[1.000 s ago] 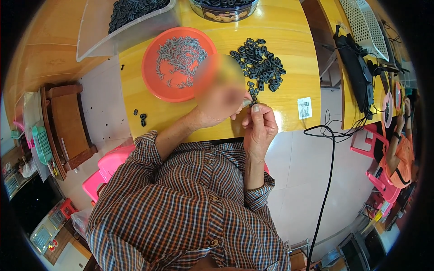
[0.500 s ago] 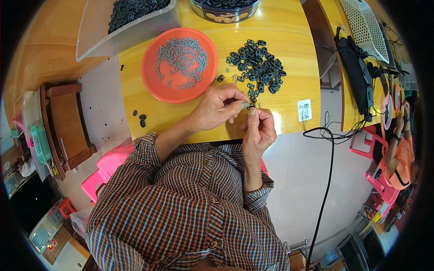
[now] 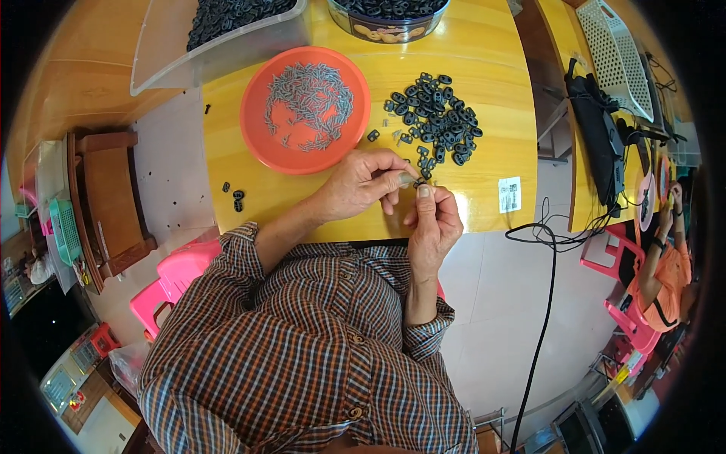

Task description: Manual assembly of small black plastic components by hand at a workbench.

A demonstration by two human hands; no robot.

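Black part (image 3: 420,182) is up between both hands, over the near edge of the yellow desk (image 3: 495,106). Right hand (image 3: 436,219) has it pinched between thumb and fingers. Left hand (image 3: 368,181) has its fingers narrow right beside it, but it's too tiny to tell what they grip, if anything. Just beyond sits a loose pile (image 3: 446,121) of similar bits, with a red bowl (image 3: 253,140) of grey pins (image 3: 306,94) to its left. Tin (image 3: 387,32) and clear bin (image 3: 253,47) stand farther back, both full of black pieces.
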